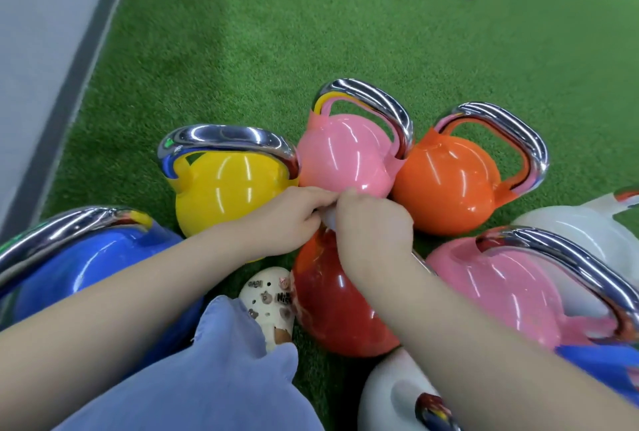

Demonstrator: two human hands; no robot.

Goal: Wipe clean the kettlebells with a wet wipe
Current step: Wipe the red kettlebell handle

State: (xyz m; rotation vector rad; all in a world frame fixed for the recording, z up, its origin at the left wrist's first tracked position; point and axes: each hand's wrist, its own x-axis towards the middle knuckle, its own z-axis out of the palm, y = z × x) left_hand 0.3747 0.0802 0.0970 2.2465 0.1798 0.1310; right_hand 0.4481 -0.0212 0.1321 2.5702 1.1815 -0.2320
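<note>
Kettlebells at frame centre are heavy, glossy and slippery, so hold each by its chrome handle [377,102] while your left hand [287,220] and right hand [371,223] fingers pinch the soft wet wipe [328,218].

Left hand: our left hand [288,220] reaches forward, fingers curled, fingertips meeting the right's.
Right hand: our right hand [371,223] mirrors it, knuckles up, fingers pinched.
Forearms: bare, converging.

Green turf floor [345,33]; grey wall [41,33] at left.
</note>
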